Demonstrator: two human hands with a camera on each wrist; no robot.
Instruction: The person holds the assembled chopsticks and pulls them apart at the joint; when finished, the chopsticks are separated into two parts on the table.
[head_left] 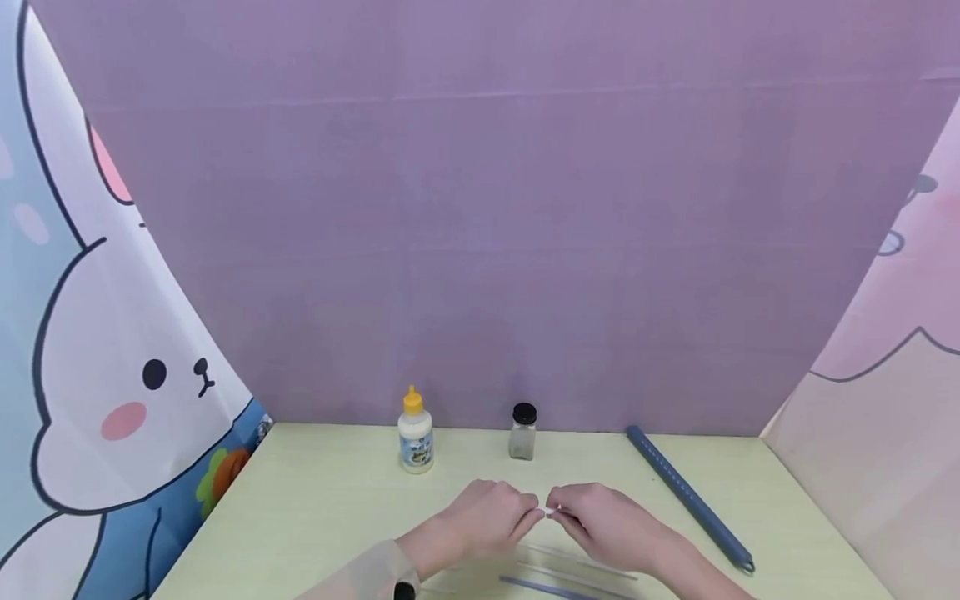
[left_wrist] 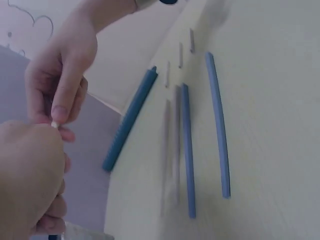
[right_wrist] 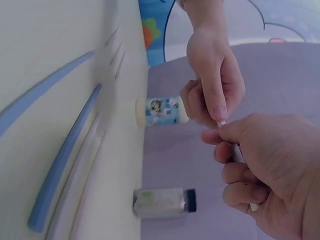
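Observation:
Above the table, my left hand (head_left: pixel 495 517) and right hand (head_left: pixel 611 525) meet fingertip to fingertip. Both pinch one slim white stick (right_wrist: pixel 222 123), thumbs pressed near its middle. Its far part runs through the curled fingers of my right hand, and a white end (right_wrist: pixel 255 206) peeks out below them. Most of the stick is hidden by the fingers. Beneath the hands lie two long blue strips (left_wrist: pixel 218 125) and two long pale strips (left_wrist: pixel 176 145). Several short thin pale pieces (left_wrist: pixel 180 55) lie in a row beyond the strips' ends.
A white glue bottle (head_left: pixel 416 440) with a yellow nozzle stands at the back of the table (head_left: pixel 315 500). To its right is a small clear jar (head_left: pixel 522 435) with a black lid. A dark blue rod (head_left: pixel 690 500) with an end loop lies slantwise at the right.

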